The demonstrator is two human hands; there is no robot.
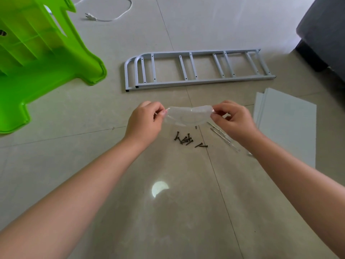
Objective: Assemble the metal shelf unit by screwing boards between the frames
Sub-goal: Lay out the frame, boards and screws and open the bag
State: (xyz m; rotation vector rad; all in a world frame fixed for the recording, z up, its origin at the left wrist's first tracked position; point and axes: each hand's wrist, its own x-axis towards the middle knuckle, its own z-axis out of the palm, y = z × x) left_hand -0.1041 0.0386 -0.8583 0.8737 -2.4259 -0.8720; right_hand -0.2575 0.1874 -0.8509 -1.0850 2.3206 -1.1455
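Two hands, left hand and right hand, pinch a clear plastic bag above black screws on the floor.

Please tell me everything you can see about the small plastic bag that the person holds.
The plastic bag is small, clear and thin, with creases and glossy highlights. It looks empty, though this is hard to tell through the film. It is stretched sideways in the air above the tiled floor, sagging in a shallow curve. The left hand pinches its left end and the right hand pinches its right end. Below it, dark screws lie scattered on the floor, apart from it.
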